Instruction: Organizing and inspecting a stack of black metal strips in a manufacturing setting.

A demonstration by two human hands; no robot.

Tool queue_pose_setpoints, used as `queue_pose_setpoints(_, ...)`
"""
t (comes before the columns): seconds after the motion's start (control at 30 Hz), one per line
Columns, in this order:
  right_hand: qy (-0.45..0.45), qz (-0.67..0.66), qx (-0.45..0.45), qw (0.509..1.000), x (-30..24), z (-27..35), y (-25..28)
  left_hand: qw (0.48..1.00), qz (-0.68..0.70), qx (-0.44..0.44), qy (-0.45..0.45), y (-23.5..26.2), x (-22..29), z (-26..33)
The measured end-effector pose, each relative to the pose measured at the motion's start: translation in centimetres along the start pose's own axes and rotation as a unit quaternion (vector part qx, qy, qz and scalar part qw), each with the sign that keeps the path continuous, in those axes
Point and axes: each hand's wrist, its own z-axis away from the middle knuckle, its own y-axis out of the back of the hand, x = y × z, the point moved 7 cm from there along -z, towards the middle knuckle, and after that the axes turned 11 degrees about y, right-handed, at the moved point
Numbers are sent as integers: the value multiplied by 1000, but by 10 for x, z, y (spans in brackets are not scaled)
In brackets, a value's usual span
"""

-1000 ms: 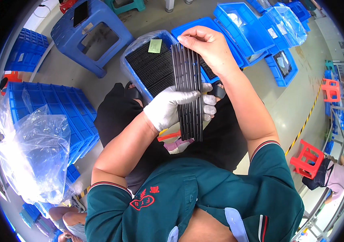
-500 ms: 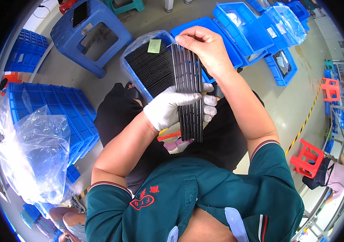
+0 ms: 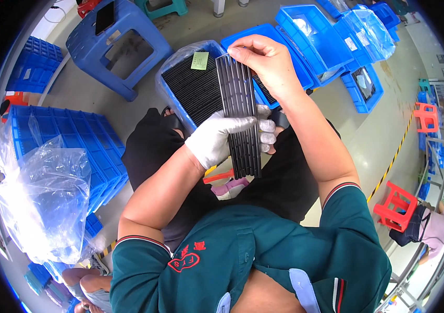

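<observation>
Strip: a long, dark, slotted plastic strip (image 3: pixel 241 112) held upright over the lap, in front of a blue bin (image 3: pixel 176 88) packed with similar dark pieces.
Handling: it looks light and thin, probably stiff along its length but liable to flex or snap at the narrow ribs; the smooth plastic may slip.
Where to hold: best taken by the long edges near the middle, with a second hold at one end.
Left hand (image 3: pixel 221 136): gloved in white, fingers wrapped around the strip's middle, closed on it.
Right hand (image 3: pixel 263 65): bare, thumb and fingertips pinching the strip's top end.
Lap: an orange-handled tool (image 3: pixel 221 176) lies below the strip.
</observation>
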Motion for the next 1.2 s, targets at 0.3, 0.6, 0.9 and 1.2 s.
queue_pose_setpoints(0.3, 43, 43, 29, 998, -1, 1, 4, 1000, -7, -17, -5, -6, 1, 0)
queue_pose_setpoints(0.6, 69, 93, 59, 992, -5, 0, 5, 1000, -10, -22, 5, -6, 0, 1)
queue_pose_setpoints(0.9, 58, 71, 57, 994, -5, -2, 5, 1000, 0, -20, -13, -1, 2, 0)
queue_pose_setpoints(1.2, 12, 74, 72, 995, -2, 2, 5, 1000, 12, -8, -10, 1, 4, 0)
